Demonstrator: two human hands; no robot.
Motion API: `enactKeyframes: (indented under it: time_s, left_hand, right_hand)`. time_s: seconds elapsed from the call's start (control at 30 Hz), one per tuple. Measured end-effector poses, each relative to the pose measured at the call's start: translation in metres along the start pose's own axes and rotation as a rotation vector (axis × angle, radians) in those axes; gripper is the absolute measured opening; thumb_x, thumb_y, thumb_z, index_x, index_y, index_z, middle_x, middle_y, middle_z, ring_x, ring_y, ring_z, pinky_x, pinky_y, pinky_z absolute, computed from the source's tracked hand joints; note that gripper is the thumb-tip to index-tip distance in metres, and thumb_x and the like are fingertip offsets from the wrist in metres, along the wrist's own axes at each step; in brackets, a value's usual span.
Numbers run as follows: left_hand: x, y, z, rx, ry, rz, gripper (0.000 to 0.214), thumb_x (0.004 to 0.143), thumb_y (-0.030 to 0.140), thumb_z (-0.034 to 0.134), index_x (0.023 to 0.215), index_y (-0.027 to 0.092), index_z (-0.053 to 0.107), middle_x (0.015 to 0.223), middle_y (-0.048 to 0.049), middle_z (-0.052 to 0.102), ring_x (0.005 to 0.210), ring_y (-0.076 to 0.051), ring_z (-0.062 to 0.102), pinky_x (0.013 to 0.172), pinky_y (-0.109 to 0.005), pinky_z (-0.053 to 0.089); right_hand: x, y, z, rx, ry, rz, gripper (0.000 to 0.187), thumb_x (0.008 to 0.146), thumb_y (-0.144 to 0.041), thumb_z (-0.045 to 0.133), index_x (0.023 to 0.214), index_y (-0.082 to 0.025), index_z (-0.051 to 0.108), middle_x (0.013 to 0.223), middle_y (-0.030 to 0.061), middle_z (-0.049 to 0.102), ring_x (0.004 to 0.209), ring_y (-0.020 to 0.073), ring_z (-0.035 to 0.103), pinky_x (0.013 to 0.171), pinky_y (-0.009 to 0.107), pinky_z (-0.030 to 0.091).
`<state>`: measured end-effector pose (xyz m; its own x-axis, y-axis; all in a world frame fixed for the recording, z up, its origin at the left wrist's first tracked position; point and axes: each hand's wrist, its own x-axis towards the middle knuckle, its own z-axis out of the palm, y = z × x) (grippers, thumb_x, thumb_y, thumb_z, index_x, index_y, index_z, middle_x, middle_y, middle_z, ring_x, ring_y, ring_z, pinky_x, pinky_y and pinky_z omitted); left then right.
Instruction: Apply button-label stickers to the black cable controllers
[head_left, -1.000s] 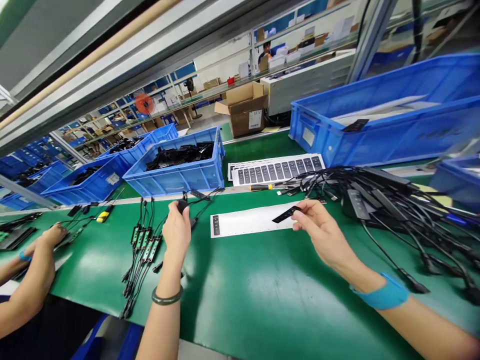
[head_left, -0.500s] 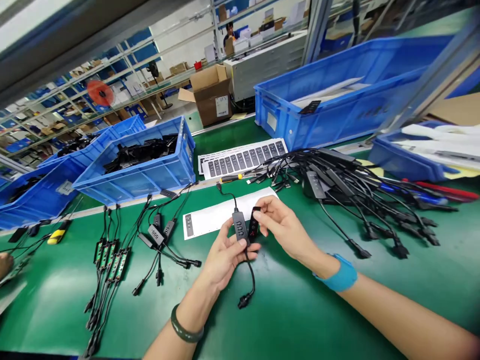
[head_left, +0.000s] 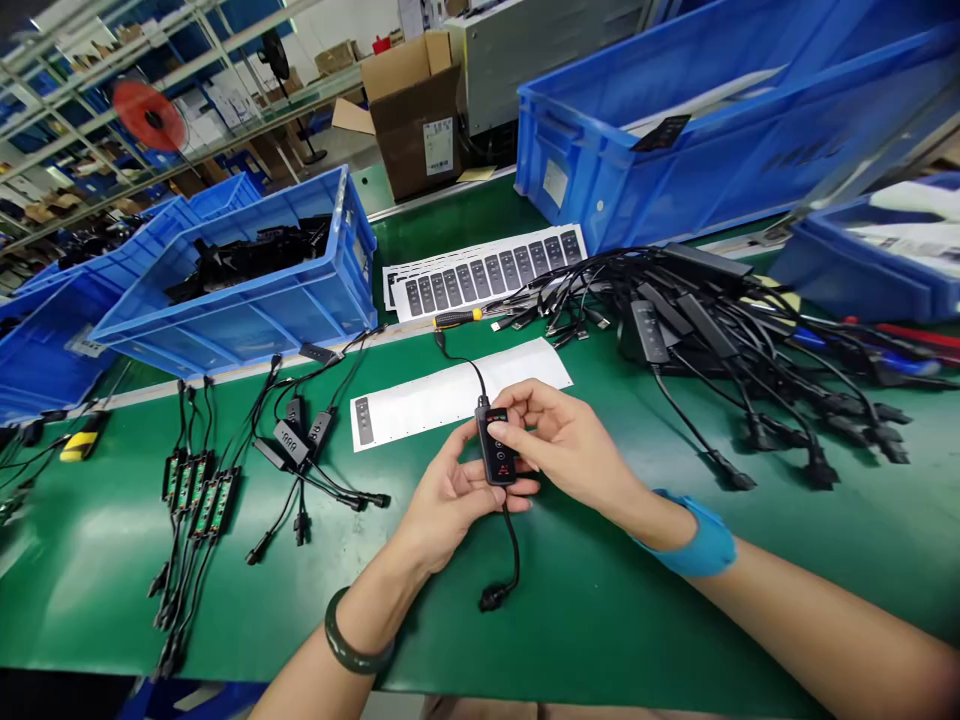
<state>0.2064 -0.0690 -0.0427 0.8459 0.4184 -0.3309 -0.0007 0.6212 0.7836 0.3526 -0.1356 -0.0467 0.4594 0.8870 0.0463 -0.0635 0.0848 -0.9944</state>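
Firmly held: black inline controller (head_left: 495, 445), clamped between left hand (head_left: 450, 495) and right hand (head_left: 574, 440) (right fingers on its face), at 5 o'clock from white label sheet (head_left: 450, 392).
Nearby: black cable pile (head_left: 705, 340) at 2 o'clock.

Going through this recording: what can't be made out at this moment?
All in the head view:
- Black inline controller: right hand covers part of its face; left hand hides its back.
- Printed label sheet: markings too small to read.
- Carton label: too small to read.
- Right-hand blue crate: cut off by the frame edge.
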Motion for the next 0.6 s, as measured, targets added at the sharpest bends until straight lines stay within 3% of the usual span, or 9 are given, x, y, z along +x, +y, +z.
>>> enactKeyframes:
  time_s: [0.6]
  left_hand:
    - [-0.0002,-0.0019,0.0001,0.015,-0.021,0.007,0.076,0.074,0.017,0.08,0.136,0.019,0.037,0.089,-0.0055,0.074,0.091,-0.024,0.073,0.081,-0.035,0.055]
  right_hand:
    - [-0.0029,-0.0014,0.0005,-0.018,0.009,-0.014,0.017,0.08,-0.028,0.068,0.091,-0.018,0.059,0.069,-0.0033,0.049,0.058,0.0094,0.051,0.043,0.017,0.045]
